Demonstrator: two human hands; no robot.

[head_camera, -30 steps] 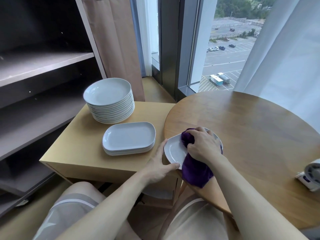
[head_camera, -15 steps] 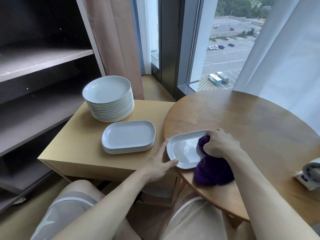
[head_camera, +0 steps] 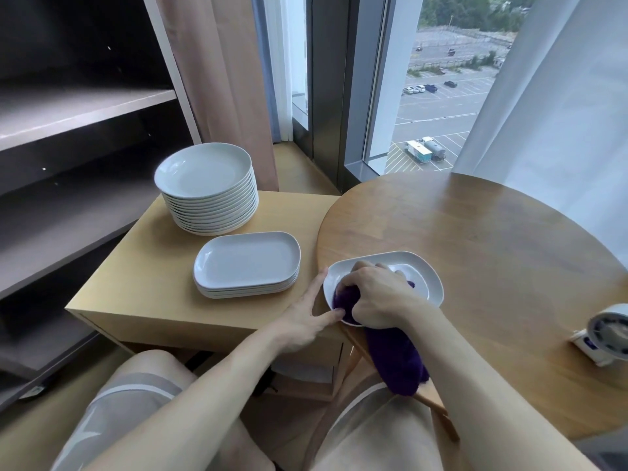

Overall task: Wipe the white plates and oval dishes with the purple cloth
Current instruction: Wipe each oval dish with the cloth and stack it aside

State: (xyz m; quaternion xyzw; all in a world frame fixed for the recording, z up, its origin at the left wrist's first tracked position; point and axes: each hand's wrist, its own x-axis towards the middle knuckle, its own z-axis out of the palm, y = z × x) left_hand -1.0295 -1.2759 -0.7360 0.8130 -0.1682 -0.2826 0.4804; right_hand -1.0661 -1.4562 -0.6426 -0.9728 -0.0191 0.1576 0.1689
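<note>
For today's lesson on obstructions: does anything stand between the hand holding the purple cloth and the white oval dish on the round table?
Nothing visible does. The right hand grips the purple cloth directly inside the white oval dish; the left hand touches only its left rim.

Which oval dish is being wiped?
The lone oval dish on the round table: the right hand presses the purple cloth into it and the left hand touches its rim. The other oval dishes sit stacked, untouched, on the low cabinet.
</note>
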